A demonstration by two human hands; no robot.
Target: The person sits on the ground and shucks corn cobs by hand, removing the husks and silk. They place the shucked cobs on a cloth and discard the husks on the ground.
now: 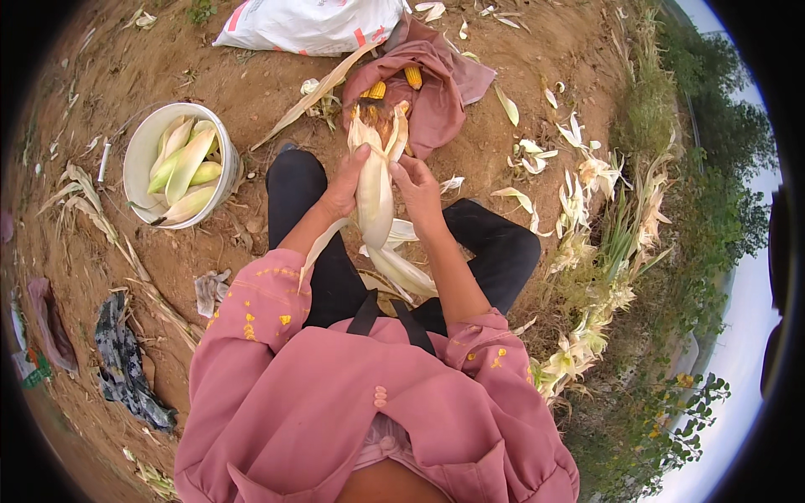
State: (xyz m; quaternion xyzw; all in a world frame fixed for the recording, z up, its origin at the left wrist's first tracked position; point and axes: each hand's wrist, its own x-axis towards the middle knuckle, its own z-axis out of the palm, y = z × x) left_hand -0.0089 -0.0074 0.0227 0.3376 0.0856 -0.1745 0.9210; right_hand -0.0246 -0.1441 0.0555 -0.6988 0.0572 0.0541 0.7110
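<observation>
Between my knees I hold an ear of corn (375, 197) still wrapped in pale husk, its brown silk end pointing away from me. My left hand (344, 181) is closed around the ear's left side, thumb on top. On the other side my right hand (417, 191) pinches a strip of the husk, which stands slightly apart from the ear near its tip. Loose husk leaves hang down below the ear toward my lap. Just beyond the tip lies an open reddish-brown sack (436, 101) with yellow husked cobs (413, 77) showing in it.
A white bucket (226, 194) on the left holds several unhusked ears (186, 172). At the top lies a white sack (310, 25). Torn husks (579, 201) are strewn on the right. A patterned dark cloth (122, 360) lies on the soil at lower left.
</observation>
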